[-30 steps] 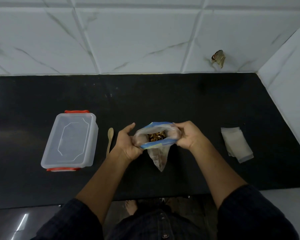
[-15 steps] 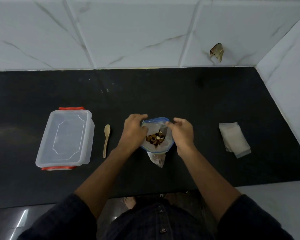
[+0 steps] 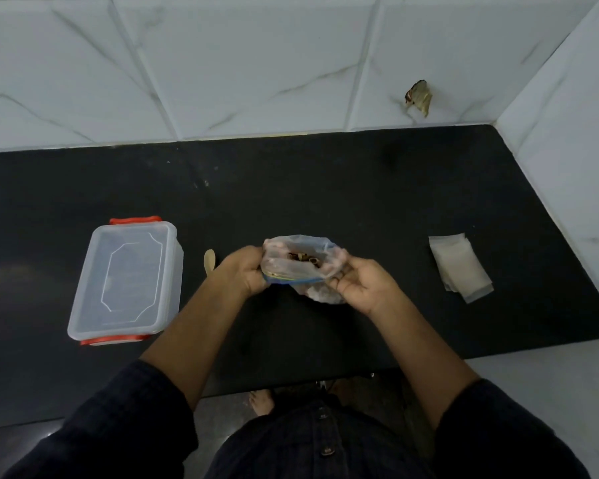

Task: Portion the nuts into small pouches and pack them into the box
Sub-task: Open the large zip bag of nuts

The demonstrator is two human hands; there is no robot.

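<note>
Between the two hands, over the middle of the black desk, a clear zip bag with a blue closing strip is held with its mouth open upward. The fingers of the left hand are curled round the left edge of the mouth, and some of them seem to reach inside the plastic, because they show pink through it. The fingers of the right hand pinch the right edge in the same way. I judge that both hands pull the rim apart so that the mouth stands wide and the nuts inside can be reached; a few brown pieces are visible near the top. The lower end of the bag hangs under the right hand, just above the desk or touching it; I cannot tell which.

Just beside the left hand lies a small wooden spoon, partly hidden by the wrist. It is probably kept close because it will serve to scoop the portions. Further left stands the clear box with red clips, its lid on, well apart from the bag, so the packing step is not yet begun. On the right side, well apart also, lies a small stack of empty pouches, flat and slightly fanned, near enough for the right hand to take one. No filled pouch is visible anywhere.
</note>
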